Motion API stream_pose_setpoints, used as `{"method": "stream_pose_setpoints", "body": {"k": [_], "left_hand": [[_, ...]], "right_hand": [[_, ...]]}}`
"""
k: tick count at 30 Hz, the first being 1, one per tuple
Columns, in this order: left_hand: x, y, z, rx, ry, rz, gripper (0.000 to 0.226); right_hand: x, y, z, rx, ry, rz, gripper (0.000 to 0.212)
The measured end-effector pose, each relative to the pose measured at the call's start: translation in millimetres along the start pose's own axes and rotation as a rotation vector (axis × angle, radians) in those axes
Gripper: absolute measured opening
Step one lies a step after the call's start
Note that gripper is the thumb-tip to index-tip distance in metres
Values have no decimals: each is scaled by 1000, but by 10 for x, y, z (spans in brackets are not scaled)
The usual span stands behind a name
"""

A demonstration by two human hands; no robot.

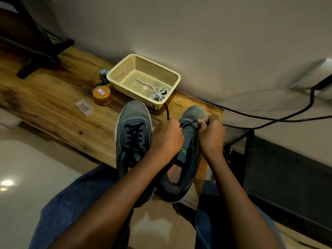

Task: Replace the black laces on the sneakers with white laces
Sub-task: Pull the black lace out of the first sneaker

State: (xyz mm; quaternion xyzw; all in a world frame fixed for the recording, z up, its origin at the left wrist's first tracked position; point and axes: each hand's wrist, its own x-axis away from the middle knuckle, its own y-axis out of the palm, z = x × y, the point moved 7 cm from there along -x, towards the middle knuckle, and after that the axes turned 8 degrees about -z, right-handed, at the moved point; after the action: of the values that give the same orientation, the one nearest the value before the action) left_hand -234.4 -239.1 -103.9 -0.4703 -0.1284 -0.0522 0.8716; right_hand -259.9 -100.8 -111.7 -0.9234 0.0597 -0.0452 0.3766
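- Both forearms nearest cam; L hand point(166, 139) & R hand point(211, 133) fingers pinch black lace point(187, 124) at R sneaker point(186, 159) toe end.
- L sneaker point(133, 133) beside it on worktop point(53, 97), laced black.
- White laces point(159, 94) in basket point(115, 72) behind.

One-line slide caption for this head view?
Both hands pull the black lace from the right sneaker; white laces wait in the basket.

Hidden behind the left hand point(166, 139): much of the right sneaker point(185, 159) and where the black lace point(187, 124) goes. Hidden partly by the basket point(143, 60): a small round thing point(104, 71), too blurred to tell. Too small to read: label on the gold lid point(101, 92). Cut off by the edge: dark stand point(36, 49) at top left.
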Motion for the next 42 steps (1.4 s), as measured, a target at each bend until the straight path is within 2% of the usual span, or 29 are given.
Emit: {"method": "stream_pose_setpoints", "body": {"k": [3, 7, 11, 13, 19, 22, 24, 28, 31, 37, 39, 42], "left_hand": [[-15, 14, -21, 0, 2, -2, 21], [-7, 3, -12, -9, -3, -4, 20], [-7, -3, 0, -6, -5, 3, 19], [-3, -2, 5, -3, -5, 3, 18], [-7, 0, -12, 23, 3, 14, 21], [-19, 8, -36, 33, -1, 12, 22], [-14, 5, -31, 30, 2, 12, 22], [-16, 8, -14, 26, 3, 11, 21], [-14, 3, -7, 26, -1, 7, 21], [14, -20, -11, 42, -21, 13, 19], [14, -26, -15, 44, -22, 9, 19], [30, -37, -12, 37, -24, -1, 18]], "right_hand": [[-44, 18, 23, 17, 5, -61, 10], [-11, 132, -116, 209, -128, -191, 24], [27, 160, -183, 367, -207, -122, 17], [32, 146, -162, 315, -176, -93, 13], [1, -11, 82, -117, 81, 24, 14], [-20, 10, 20, -34, 29, -64, 11], [-5, 72, -55, 135, -42, -132, 23], [39, 141, -153, 387, -133, -125, 18], [42, 127, -158, 339, -146, -81, 15], [3, 11, 54, -24, 25, 34, 10], [-19, 40, 15, 32, -17, -34, 6], [9, 134, -94, 227, -121, -147, 15]]}}
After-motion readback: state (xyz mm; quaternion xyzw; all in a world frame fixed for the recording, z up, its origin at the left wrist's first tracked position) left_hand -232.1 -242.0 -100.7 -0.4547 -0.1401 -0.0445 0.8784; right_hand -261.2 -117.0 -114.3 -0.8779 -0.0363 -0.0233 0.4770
